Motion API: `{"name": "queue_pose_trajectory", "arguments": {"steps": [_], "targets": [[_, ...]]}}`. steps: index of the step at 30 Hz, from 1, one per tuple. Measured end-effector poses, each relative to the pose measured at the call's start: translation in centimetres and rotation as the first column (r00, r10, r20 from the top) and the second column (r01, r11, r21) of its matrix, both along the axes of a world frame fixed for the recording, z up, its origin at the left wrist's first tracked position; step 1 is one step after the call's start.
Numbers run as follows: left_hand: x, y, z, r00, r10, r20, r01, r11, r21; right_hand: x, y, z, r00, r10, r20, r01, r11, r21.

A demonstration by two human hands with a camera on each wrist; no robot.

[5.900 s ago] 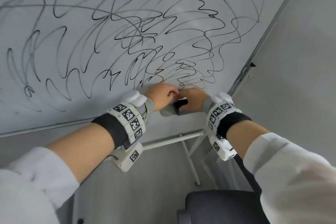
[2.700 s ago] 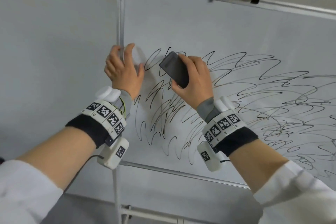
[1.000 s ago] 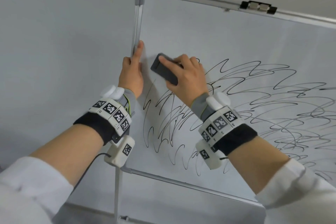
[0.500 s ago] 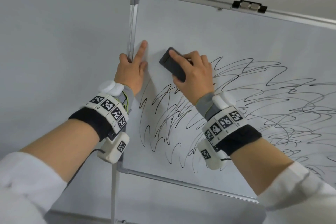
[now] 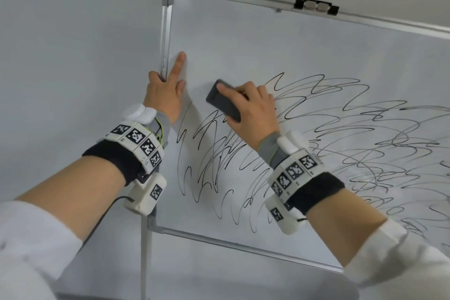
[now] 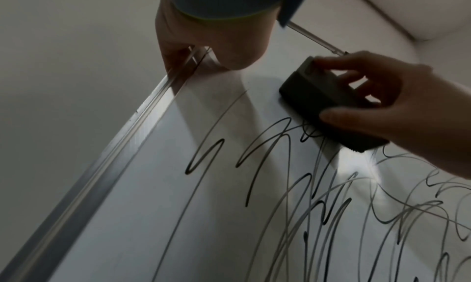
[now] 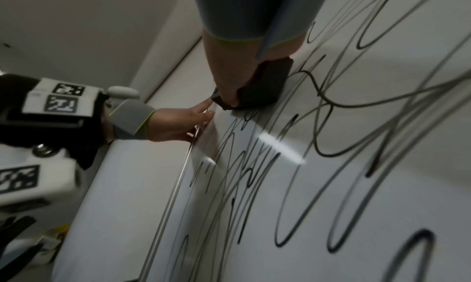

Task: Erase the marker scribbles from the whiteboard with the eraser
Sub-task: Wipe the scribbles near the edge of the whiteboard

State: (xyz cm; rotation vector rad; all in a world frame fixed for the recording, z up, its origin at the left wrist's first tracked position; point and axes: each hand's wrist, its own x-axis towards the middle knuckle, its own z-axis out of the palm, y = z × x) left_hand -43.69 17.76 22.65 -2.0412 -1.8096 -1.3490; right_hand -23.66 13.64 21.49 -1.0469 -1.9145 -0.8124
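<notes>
The flat white whiteboard [image 5: 255, 39] has a silver-grey metal frame with grey corner caps; looping black marker scribbles [image 5: 341, 134] cover it, some lines faded to grey; the rectangular block eraser [image 5: 222, 104] is dark charcoal grey; both wristbands [image 5: 136, 143] are white, patterned with black-and-white square codes, over black cuffs; the sleeves [image 5: 34, 238] are white.

No legible text, seemingly.

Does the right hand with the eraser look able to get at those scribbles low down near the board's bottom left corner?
Probably yes. The right hand holds the eraser flat on the whiteboard, and the low scribbles lie on bare board below it. The left hand grips the frame higher up, out of the way.
</notes>
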Motion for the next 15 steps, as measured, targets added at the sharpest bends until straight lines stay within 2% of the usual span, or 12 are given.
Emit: {"name": "queue_pose_trajectory", "arguments": {"steps": [2,7,13,15], "targets": [[0.4,0.4,0.2,1.000,0.001,-0.012,-0.002,1.000,-0.005,0.7,0.3,0.1,1.000,0.003,0.014,-0.002,1.000,-0.008],[0.9,1.5,0.4,1.000,0.012,-0.023,-0.013,1.000,-0.022,2.2,1.6,3.8,0.983,-0.033,-0.183,0.039,0.999,0.030],[1.5,2.8,0.6,0.999,0.040,-0.027,-0.042,0.997,-0.058,2.3,2.4,1.1,1.000,-0.016,-0.017,0.015,1.000,-0.028],[1.8,3.2,0.6,0.999,0.035,-0.026,-0.036,0.998,-0.053,2.8,2.8,1.3,1.000,-0.002,-0.021,0.002,1.000,-0.018]]}}
